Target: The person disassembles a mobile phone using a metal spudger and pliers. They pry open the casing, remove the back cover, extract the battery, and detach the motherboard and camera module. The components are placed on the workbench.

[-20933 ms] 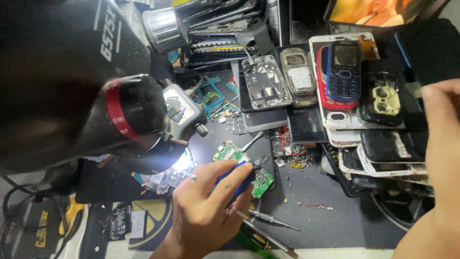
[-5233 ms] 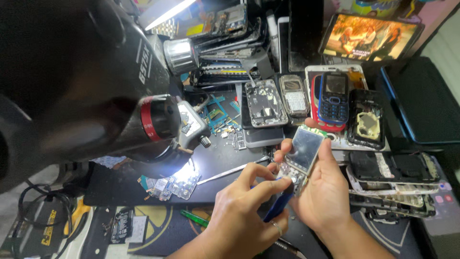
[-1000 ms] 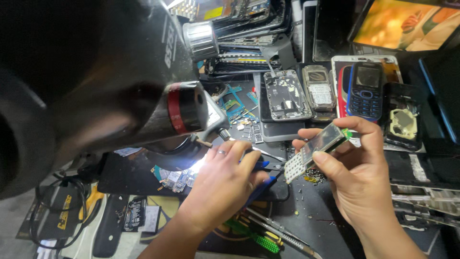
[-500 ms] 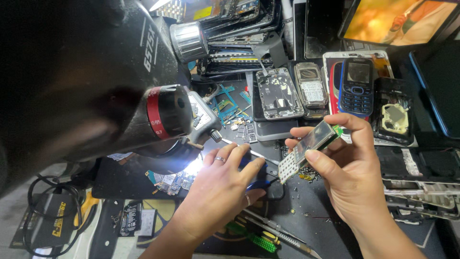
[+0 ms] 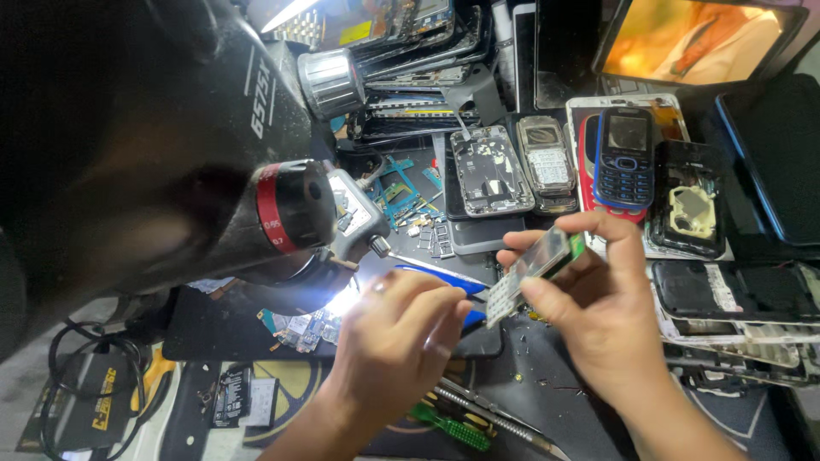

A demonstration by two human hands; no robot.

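My right hand (image 5: 602, 320) holds a small phone board (image 5: 536, 266) with a white keypad and a little screen, tilted, pinched between thumb and fingers above the dark work mat (image 5: 555, 401). My left hand (image 5: 395, 341) is closed around a blue-handled tool (image 5: 444, 278) whose metal tip points up-left toward the microscope. The two hands are a few centimetres apart. Bright light falls on the mat just left of my left hand.
A large black microscope (image 5: 171, 145) fills the left. Behind lie an opened phone frame (image 5: 489, 171), a silver keypad phone (image 5: 547, 162), a blue keypad phone (image 5: 626, 154) and a lit tablet (image 5: 692, 38). A green screwdriver (image 5: 450, 428) and tweezers (image 5: 500, 416) lie near the front edge.
My right hand keeps the board and has drifted slightly left and lower. My left hand stays closed on the blue tool, shifting a little toward the board.
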